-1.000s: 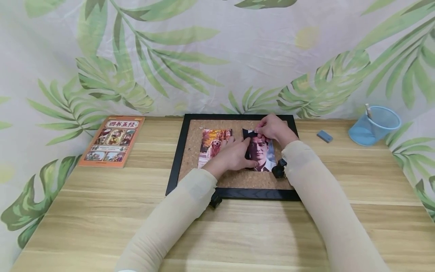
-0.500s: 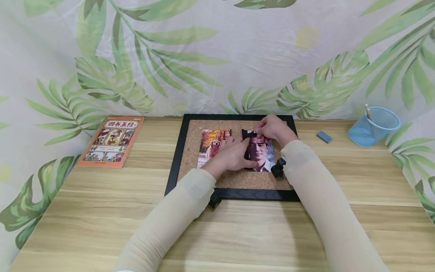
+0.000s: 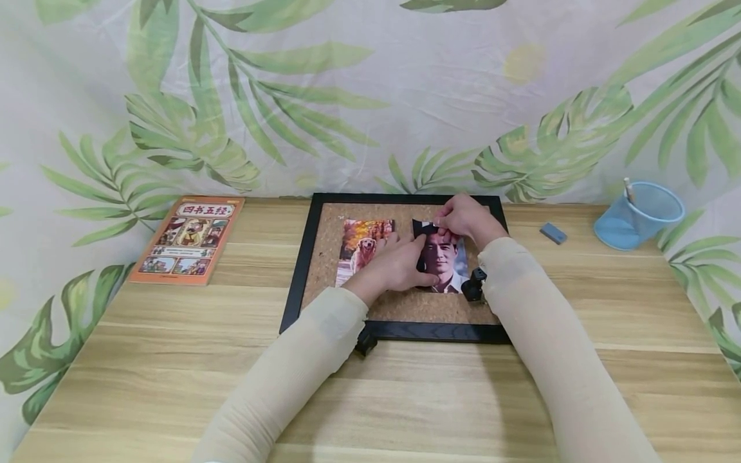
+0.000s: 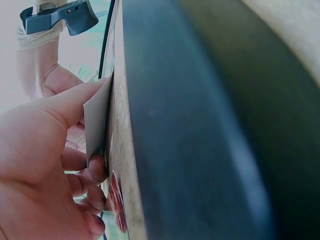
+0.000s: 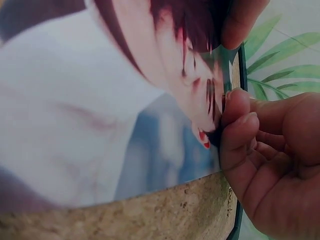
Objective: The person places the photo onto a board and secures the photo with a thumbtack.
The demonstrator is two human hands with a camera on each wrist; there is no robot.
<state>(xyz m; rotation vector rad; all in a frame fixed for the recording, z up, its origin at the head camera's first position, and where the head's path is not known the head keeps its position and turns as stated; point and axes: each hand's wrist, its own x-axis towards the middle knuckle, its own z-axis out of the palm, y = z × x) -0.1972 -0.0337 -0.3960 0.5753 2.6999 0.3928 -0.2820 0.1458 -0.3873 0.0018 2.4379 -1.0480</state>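
A portrait photo [image 3: 442,260] lies on a black-framed corkboard [image 3: 399,312], its left edge bowed up off the cork. My left hand [image 3: 399,263] holds it by that edge, thumb low and fingers near the upper left corner. In the left wrist view, the lifted white paper [image 4: 97,120] stands between thumb and fingers. At the photo's top edge my right hand [image 3: 465,217] pinches thumb and forefinger together beside a small pale spot; I cannot tell what they hold. Left of the portrait lies a dog photo [image 3: 363,247], partly behind my left hand.
An orange book [image 3: 191,241] lies left of the board. To the right are a blue eraser [image 3: 553,233] and a blue mesh pen cup [image 3: 622,228] with a pen-like stick in it. A leaf-patterned cloth [image 3: 324,128] hangs behind the table.
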